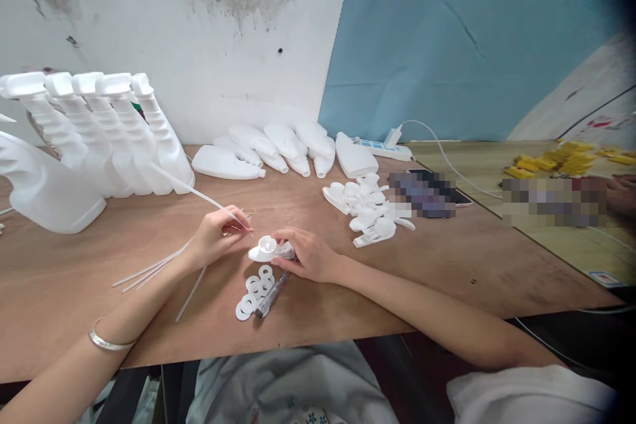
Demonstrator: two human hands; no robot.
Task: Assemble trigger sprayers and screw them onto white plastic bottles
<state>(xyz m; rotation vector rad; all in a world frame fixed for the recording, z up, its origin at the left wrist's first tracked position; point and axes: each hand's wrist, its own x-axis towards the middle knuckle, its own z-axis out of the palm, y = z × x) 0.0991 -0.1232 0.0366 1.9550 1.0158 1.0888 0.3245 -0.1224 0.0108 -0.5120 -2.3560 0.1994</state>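
Pinched in the fingers of my left hand [214, 236] is a thin white tube [201, 195], slanting up and back to the left. My right hand [312, 256] grips a white trigger spray head [267, 249], its round open socket turned upward. The tube's near end is close to that socket, a small gap apart. Just in front of the spray head lie several flat white ring washers [247, 305] and a clear-handled screwdriver [274, 293]. More thin white tubes [149, 271] rest on the table under and beside my left forearm.
White bottles [119, 146] stand at the left, and others [228, 164] lie along the wall. Loose spray heads [370, 209] are piled right of centre. Behind them sits a power strip [385, 150] with a cable. At far right are yellow pieces [556, 160] and another person's hand [621, 193].
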